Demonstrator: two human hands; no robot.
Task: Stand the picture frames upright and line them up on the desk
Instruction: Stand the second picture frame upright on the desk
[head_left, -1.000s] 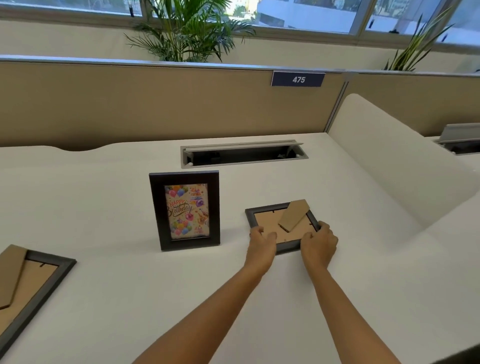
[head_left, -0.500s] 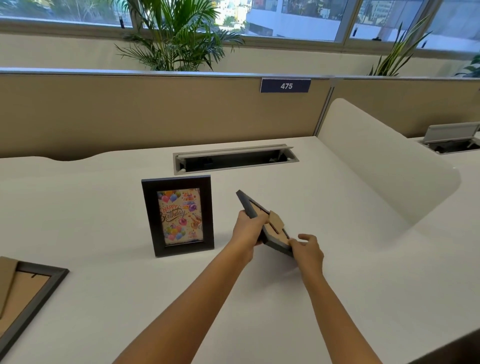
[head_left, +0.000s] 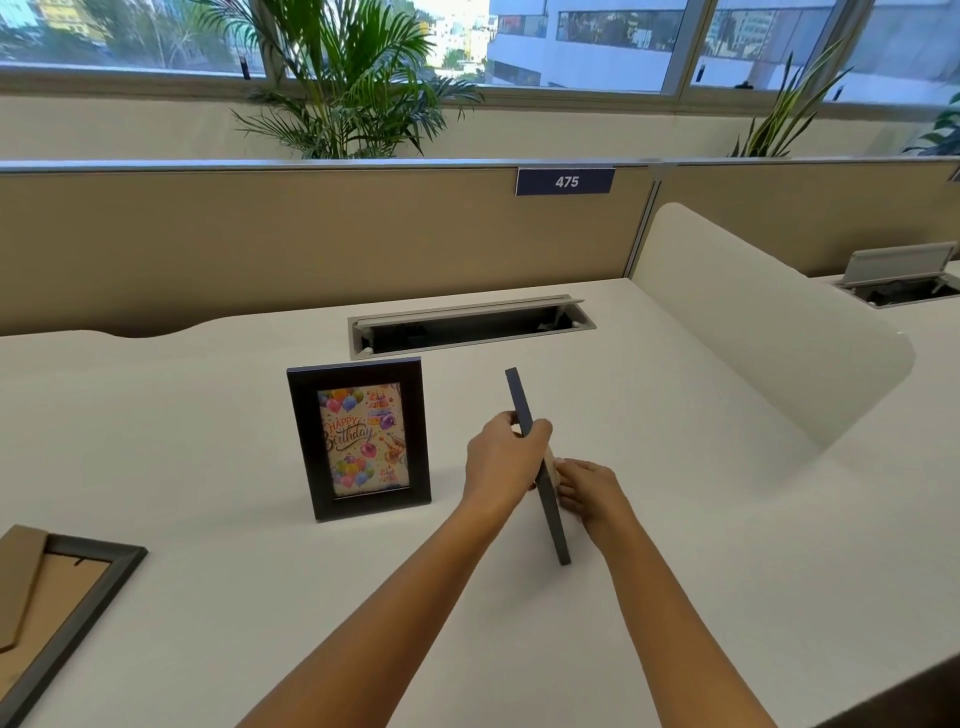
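A black picture frame with a birthday card (head_left: 361, 439) stands upright on the white desk (head_left: 208, 597). To its right I hold a second dark frame (head_left: 553, 519) edge-on to me, tilted, its lower corner near the desk. My left hand (head_left: 501, 457) grips its upper edge from the left. My right hand (head_left: 587, 491) is on its back, fingers at the tan cardboard stand. A third frame (head_left: 57, 608) lies face down at the lower left, its cardboard back and stand showing.
An open cable tray (head_left: 470, 327) is set into the desk behind the frames. A beige partition with a sign reading 475 (head_left: 565, 182) closes the back. A white curved divider (head_left: 753, 322) bounds the right side. Plants stand behind the partition.
The second frame lay face down a second ago. Both hands lifted its edge and turned it up until it is nearly upright and edge-on to me.
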